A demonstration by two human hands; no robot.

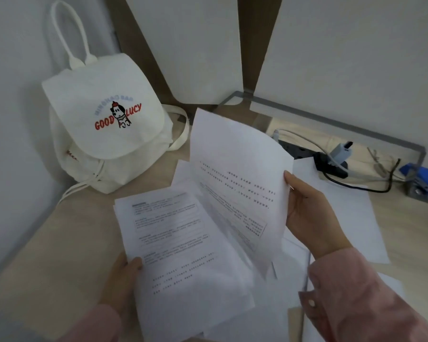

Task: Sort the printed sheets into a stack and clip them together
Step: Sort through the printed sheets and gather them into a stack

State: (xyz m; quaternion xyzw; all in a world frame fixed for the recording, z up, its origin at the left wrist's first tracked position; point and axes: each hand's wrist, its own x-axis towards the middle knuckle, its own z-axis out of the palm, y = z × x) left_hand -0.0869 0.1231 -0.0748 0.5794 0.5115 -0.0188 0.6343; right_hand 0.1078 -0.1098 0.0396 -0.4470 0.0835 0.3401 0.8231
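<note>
Stack of printed sheets is gripped by the left hand over the surface's near edge; one sheet is pinched aloft by the right hand; a white backpack is seen behind.

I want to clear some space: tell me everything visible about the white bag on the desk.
The white bag is a fabric backpack with its flap closed, printed with a cartoon dog and red "GOOD LUCY". It sits upright at the far left of the desk, by the wall, with its loop handle raised and its cords and a strap trailing on the desk.
</note>
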